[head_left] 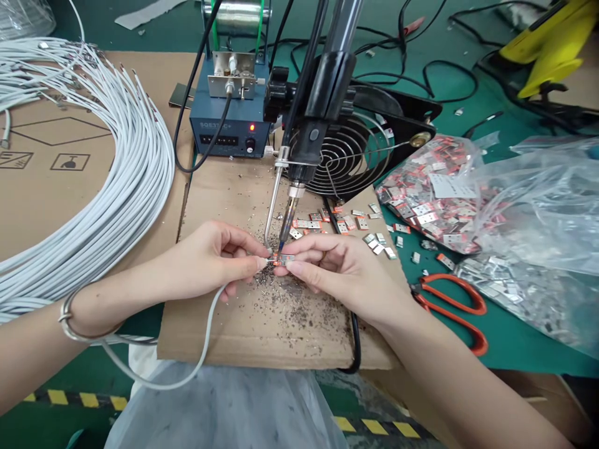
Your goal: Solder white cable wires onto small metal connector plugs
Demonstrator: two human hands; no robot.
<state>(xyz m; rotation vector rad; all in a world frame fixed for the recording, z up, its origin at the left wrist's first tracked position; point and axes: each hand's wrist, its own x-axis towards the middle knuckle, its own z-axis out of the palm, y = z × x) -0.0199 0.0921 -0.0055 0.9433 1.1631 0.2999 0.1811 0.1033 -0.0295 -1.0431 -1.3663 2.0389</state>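
Observation:
My left hand pinches the end of a white cable, which loops down below the wrist. Between finger and thumb of my right hand is a small USB connector with a metal shell and an orange part. The cable end and the connector meet under the tip of a mounted soldering iron. A bent metal solder feed tube comes down beside the iron, close to my left fingertips. My fingers partly hide the joint.
A coil of white cables lies left. Behind stand a blue solder feeder and a black fan. Loose connectors, bagged connectors and orange-handled cutters lie right. Solder bits dot the cardboard.

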